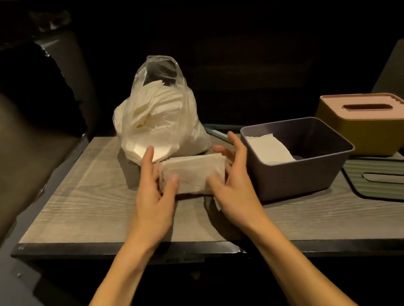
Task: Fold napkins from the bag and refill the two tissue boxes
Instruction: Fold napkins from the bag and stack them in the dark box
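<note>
Napkins (193, 174), a white creased stack (folded flat), gripped between left hand (152, 187) and right hand (233, 177).

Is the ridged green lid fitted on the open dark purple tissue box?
No: the ridged green lid lies flat on the wooden table beside the open dark purple tissue box, whose top is uncovered.

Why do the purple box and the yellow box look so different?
The purple box is open, its green lid lying flat on the table; the yellow box is closed under a pink lid. You can see white napkins inside the purple box, but the yellow box hides its inside. The purple box sits nearer the hands, the yellow box farther right. Both are rectangular tissue boxes, and both lids are slotted.
</note>
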Tool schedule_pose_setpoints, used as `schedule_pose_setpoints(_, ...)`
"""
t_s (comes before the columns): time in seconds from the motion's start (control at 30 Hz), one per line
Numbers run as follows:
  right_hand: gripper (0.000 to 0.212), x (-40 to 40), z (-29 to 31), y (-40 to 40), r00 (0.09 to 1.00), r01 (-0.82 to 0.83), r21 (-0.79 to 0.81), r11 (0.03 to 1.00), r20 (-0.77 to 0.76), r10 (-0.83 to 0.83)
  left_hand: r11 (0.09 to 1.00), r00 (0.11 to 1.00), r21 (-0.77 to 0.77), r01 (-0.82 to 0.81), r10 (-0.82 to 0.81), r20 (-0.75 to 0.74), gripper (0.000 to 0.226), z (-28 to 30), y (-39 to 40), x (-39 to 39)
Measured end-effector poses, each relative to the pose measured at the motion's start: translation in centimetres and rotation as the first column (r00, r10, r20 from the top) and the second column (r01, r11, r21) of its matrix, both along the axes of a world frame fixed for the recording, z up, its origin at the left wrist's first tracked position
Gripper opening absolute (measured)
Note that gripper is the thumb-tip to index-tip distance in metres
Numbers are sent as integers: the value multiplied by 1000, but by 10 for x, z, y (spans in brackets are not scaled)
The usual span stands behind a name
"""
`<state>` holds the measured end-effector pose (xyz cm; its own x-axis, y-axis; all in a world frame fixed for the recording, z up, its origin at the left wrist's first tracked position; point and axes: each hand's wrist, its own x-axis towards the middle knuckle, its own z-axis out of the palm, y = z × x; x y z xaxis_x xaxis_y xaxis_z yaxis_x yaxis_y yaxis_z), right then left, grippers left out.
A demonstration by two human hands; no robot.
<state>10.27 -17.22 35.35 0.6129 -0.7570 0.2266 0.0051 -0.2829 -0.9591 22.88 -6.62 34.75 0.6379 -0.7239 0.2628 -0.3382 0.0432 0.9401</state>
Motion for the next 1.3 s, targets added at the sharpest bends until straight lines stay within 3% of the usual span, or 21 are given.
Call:
schedule_pose_setpoints(0.13,99,-1,2,3,994,-63,-28,998,-87,61,996,996,42,83,-84,16,87,3,5,-2)
schedule_pose_setpoints(0.2,98,-3,4,5,997,-65,-28,997,-53,64,992,991,39,120,-122,54,89,2,5,-2)
schedule_pose_setpoints(0.27,95,-5,6,5,998,-55,0,998,-3,55,994,990,9,111,-111,92,93,0,6,0)
schedule_pose_setpoints(0.43,91,-4,2,5,996,-35,-52,998,-82,31,997,985,38,62,-67,159,90,-2,6,0)
schedule_pose_setpoints(0.5,84,-5,-1,3,995,-10,-52,999,-104,5,999,990,20,30,-32,140,84,-2,6,3)
schedule_pose_setpoints(0.63,81,-2,0,7,972,-140,-152,978,-209,106,994,986,72,84,-94,137,86,1,5,0)
schedule_pose_setpoints(0.8,66,-3,-3,2,993,-36,-117,992,-114,23,998,994,-55,-42,48,96,78,-1,9,2)
schedule_pose_setpoints(0.93,69,-1,-3,7,985,-59,-177,982,-172,28,999,995,45,-26,22,102,78,-1,8,2)
schedule_pose_setpoints(1.1,73,-4,-3,11,948,-154,-261,953,-313,67,998,997,64,-1,-4,79,76,-2,6,2)
schedule_pose_setpoints(1.3,59,-2,-4,7,984,-41,-288,957,-175,-10,998,990,49,-51,44,135,68,-2,6,2)
